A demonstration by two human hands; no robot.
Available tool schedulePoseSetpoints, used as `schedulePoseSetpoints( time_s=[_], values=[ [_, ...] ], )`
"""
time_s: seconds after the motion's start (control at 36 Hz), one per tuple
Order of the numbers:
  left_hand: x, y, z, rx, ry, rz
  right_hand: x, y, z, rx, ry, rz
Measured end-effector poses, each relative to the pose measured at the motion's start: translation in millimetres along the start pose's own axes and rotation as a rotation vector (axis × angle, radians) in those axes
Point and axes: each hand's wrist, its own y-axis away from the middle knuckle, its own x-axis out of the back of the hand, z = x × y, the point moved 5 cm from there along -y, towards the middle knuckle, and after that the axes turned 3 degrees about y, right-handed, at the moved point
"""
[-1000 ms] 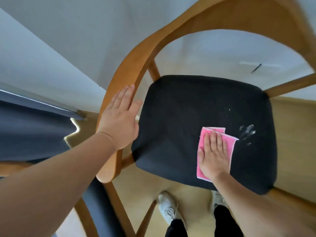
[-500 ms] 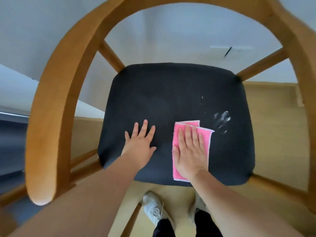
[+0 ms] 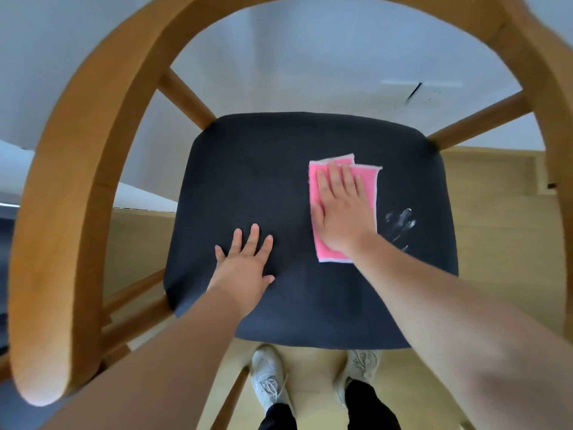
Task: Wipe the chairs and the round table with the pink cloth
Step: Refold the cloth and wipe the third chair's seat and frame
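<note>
A wooden chair (image 3: 80, 169) with a curved back rail and a dark padded seat (image 3: 273, 169) fills the view from above. The folded pink cloth (image 3: 369, 178) lies flat on the right half of the seat. My right hand (image 3: 341, 209) presses on it with straight fingers. Flat on the seat's front left part rests my left hand (image 3: 245, 262), fingers spread, holding nothing. A white smear (image 3: 401, 221) marks the seat just right of the cloth.
A white wall (image 3: 310, 57) with a socket plate (image 3: 415, 91) stands behind the chair. The light wooden floor (image 3: 496, 212) shows to the right, and my two shoes (image 3: 266, 377) stand under the seat's front edge. A dark surface (image 3: 6, 221) lies at far left.
My left hand left the chair's back rail and came down flat on the seat. My right hand slid the cloth away from me, towards the back of the seat. The view swung to centre the chair.
</note>
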Motion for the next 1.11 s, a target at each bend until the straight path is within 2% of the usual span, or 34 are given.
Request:
schedulePoseSetpoints(
  time_s=[0.17, 0.28, 0.44, 0.64, 1.0, 1.11],
  values=[
    [-2.6, -1.7, 0.2, -0.01, -0.026, -0.005, 20.5, -58.8, 17.8, 0.004, -0.014, 0.037],
    [-5.6, -4.0, -0.7, -0.008, -0.041, -0.01, 33.5, -91.3, 37.6, -0.075, -0.009, 0.055],
    [-7.8, -4.9, -1.5, -0.02, -0.045, -0.012, 33.5, -95.9, 49.8, -0.145, -0.047, 0.056],
    [-3.4, -4.2, -0.4, -0.021, -0.029, -0.019, 14.6, -35.6, 52.1, -0.18, -0.041, 0.053],
    [-2.3, -5.8, -0.2, -0.019, -0.037, -0.008, -34.7, 142.8, 21.5, -0.26, -0.036, -0.039],
    [-1.4, -5.2, -0.4, -0.01, -0.024, -0.005, -43.3, 165.2, 15.7, -0.248, -0.026, -0.053]
  ],
)
